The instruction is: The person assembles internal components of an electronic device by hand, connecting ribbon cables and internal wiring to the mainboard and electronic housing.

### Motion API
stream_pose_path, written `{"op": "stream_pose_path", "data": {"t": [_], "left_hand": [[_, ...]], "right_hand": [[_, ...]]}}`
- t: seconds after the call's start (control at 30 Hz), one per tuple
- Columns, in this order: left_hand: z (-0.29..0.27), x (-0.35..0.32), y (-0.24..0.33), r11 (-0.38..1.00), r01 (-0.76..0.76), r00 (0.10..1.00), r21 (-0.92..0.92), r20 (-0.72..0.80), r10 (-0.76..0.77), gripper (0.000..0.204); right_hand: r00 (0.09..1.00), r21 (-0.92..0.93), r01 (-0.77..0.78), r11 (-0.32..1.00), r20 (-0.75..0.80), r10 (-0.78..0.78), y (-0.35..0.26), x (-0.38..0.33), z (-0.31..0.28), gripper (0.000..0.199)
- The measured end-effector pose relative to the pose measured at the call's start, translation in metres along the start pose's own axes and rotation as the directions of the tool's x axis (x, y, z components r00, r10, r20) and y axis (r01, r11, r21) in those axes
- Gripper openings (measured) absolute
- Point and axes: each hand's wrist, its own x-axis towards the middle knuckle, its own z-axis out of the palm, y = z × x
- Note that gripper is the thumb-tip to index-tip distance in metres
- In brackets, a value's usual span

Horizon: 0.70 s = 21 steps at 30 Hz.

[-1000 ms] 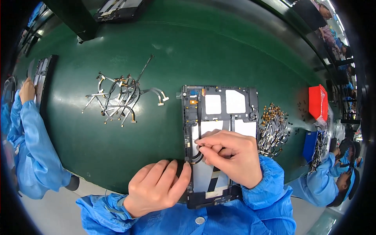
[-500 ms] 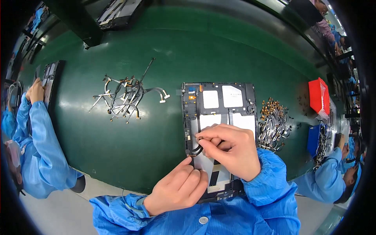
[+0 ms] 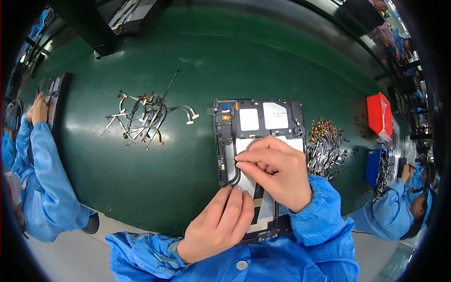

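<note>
Right hand (image 3: 277, 176): thumb and forefinger drawn together in a narrow pinch, tips closed on a black cable (image 3: 238, 175) just above its bend. Other fingers curled in toward the palm, clear of the tips.

Left hand (image 3: 217, 229): fingers half bent, side by side, 2 or more tips set down at the lower bend of the same cable, near the panel's left edge. Thumb hidden beneath; cannot tell whether anything is gripped there or the tips only rest.

Cable lies on a black-framed panel (image 3: 221, 136), along its left side; bend low, 1 length rising to the pinch. Panel flat on the green table (image 3: 117, 188), in front of the wearer, 2 white patches in its upper part, a blue and an orange spot at upper left.

Left of the panel, well apart: loose tangle of cables (image 3: 143, 120). Right, just beside: denser cable bundle (image 3: 325, 152), gold-brown ends toward the top. Farther right: red bin (image 3: 377, 115), then blue bin (image 3: 373, 167) nearer the wearer. At far left, a co-worker's hand (image 3: 40, 110) at another panel (image 3: 57, 96).
</note>
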Motion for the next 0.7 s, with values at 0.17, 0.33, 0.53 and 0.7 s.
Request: {"op": "stream_pose_path", "data": {"t": [0.17, 0.33, 0.53, 0.7], "left_hand": [[0.001, 0.001, -0.001, 0.996, -0.014, 0.998, 0.085, 0.066, 0.008, 0.016], [0.004, 0.003, 0.002, 0.991, -0.026, 0.998, 0.133, 0.063, 0.018, 0.016], [0.004, 0.003, 0.004, 0.985, -0.025, 0.998, 0.169, 0.065, 0.014, 0.015], [0.005, 0.004, 0.005, 0.987, -0.025, 0.999, 0.161, 0.049, 0.018, 0.014]], "right_hand": [[1.0, -0.012, 0.002, 1.0, 0.018, -0.002, -0.003, 0.001, -0.001, 0.017], [0.996, 0.063, -0.078, 0.995, -0.037, 0.08, -0.001, 0.016, 0.001, 0.012], [0.993, 0.029, -0.011, 1.0, -0.114, 0.014, 0.0, 0.016, 0.009, 0.009], [0.988, -0.078, 0.078, 0.994, -0.128, -0.087, 0.0, 0.014, 0.007, 0.015]]}}
